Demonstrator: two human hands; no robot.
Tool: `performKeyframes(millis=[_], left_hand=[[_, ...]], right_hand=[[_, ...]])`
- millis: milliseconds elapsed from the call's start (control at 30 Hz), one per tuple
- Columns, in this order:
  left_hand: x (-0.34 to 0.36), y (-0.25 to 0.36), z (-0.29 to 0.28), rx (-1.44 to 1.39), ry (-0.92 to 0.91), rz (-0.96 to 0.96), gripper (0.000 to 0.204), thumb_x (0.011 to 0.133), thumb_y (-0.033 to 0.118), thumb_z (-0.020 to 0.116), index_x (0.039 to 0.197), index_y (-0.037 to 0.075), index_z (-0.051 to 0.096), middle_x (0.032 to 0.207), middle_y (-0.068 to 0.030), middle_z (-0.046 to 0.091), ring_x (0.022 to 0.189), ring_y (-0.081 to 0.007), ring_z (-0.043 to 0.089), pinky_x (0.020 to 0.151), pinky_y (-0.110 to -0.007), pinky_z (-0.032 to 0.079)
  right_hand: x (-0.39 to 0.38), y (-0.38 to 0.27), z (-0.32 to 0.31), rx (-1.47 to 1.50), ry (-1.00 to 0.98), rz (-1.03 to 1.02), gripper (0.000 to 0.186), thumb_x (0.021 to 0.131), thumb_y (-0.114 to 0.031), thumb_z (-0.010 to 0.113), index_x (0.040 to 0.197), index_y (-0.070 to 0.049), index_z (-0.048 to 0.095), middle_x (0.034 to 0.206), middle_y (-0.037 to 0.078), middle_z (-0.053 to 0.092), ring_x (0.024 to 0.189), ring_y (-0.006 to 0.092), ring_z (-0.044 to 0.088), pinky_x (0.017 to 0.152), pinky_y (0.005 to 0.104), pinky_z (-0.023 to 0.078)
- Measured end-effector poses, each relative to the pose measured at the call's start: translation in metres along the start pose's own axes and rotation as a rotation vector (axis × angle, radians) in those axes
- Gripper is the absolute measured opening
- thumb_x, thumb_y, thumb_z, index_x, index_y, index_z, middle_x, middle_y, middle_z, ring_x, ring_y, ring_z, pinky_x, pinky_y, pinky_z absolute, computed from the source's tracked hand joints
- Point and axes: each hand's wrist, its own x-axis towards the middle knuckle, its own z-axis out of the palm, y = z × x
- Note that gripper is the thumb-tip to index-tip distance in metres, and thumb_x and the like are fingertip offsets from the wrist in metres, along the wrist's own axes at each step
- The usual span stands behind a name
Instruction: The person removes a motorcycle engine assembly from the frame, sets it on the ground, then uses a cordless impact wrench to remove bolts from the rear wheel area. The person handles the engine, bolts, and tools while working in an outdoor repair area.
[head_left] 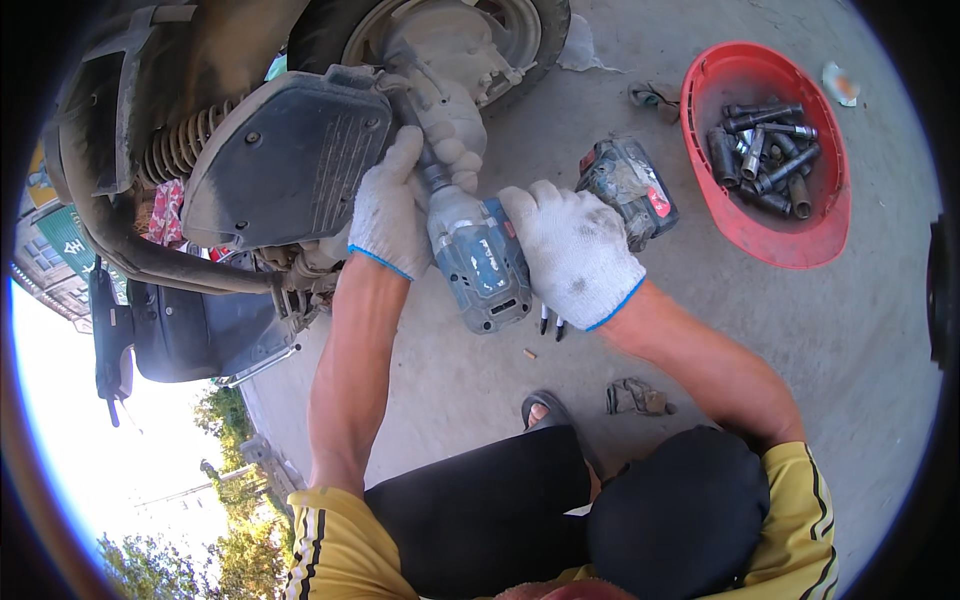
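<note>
A blue-grey cordless impact wrench [480,262] points up into the dusty engine case [445,55] of a scooter lying on its side. My right hand [575,250], in a white knit glove, is shut on the wrench's handle. Wearing the same kind of glove, my left hand [392,205] wraps the wrench's nose and socket next to the black plastic side cover [285,160]. The socket's tip is hidden behind the left glove and the case.
A red hard hat [765,230] lies upside down at the right with several dark sockets [765,150] in it. A spare battery pack [630,185] rests on the concrete. The rear wheel [520,30], a spring shock [185,140], a rag [635,398] and my sandalled foot [545,410] are nearby.
</note>
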Motion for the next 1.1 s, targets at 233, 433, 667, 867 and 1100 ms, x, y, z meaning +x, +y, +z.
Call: performKeyframes(millis=[233, 433, 667, 867, 1100], left_hand=[[-0.008, -0.004, 0.017, -0.028, 0.022, -0.059, 0.023, 0.109, 0.031, 0.064, 0.104, 0.009, 0.064, 0.074, -0.0022, 0.062, 0.07, -0.02, 0.064, 0.061, -0.032, 0.058], [-0.071, -0.053, 0.064, -0.093, -0.116, -0.179, 0.027, 0.113, 0.037, 0.055, 0.109, 0.01, 0.058, 0.076, -0.0008, 0.051, 0.07, -0.0199, 0.059, 0.06, -0.034, 0.053], [-0.062, -0.08, 0.133, -0.075, -0.191, -0.312, 0.028, 0.113, 0.034, 0.054, 0.112, 0.006, 0.055, 0.079, -0.0039, 0.058, 0.072, -0.0216, 0.065, 0.066, -0.035, 0.058], [-0.065, -0.098, 0.213, 0.033, -0.237, -0.371, 0.026, 0.113, 0.031, 0.054, 0.106, 0.006, 0.055, 0.074, -0.002, 0.057, 0.068, -0.0196, 0.062, 0.06, -0.03, 0.053], [-0.023, -0.125, 0.224, -0.124, -0.291, -0.418, 0.021, 0.112, 0.023, 0.053, 0.104, 0.004, 0.054, 0.074, -0.0028, 0.055, 0.072, -0.019, 0.061, 0.055, -0.031, 0.051]], right_hand=[[-0.016, -0.008, 0.001, 0.635, -0.169, 0.205, 0.042, 0.091, -0.009, 0.068, 0.133, -0.001, 0.063, 0.114, 0.025, 0.071, 0.107, 0.0402, 0.071, 0.092, 0.0452, 0.057], [-0.101, 0.007, -0.021, 0.645, -0.188, 0.281, 0.047, 0.084, -0.011, 0.076, 0.129, -0.003, 0.063, 0.109, 0.022, 0.071, 0.109, 0.0425, 0.069, 0.09, 0.0497, 0.055], [-0.155, 0.04, -0.013, 2.177, 0.089, 0.507, 0.041, 0.105, -0.032, 0.063, 0.137, -0.006, 0.063, 0.119, 0.015, 0.073, 0.107, 0.0296, 0.072, 0.095, 0.0415, 0.059], [-0.186, 0.073, 0.001, 2.13, 0.347, 0.371, 0.037, 0.113, -0.029, 0.052, 0.144, -0.01, 0.059, 0.123, 0.01, 0.072, 0.11, 0.019, 0.071, 0.096, 0.0339, 0.06], [-0.217, 0.093, 0.009, 2.656, 0.211, 0.452, 0.04, 0.114, -0.03, 0.05, 0.147, -0.01, 0.059, 0.128, 0.008, 0.071, 0.113, 0.0185, 0.07, 0.097, 0.0342, 0.059]])
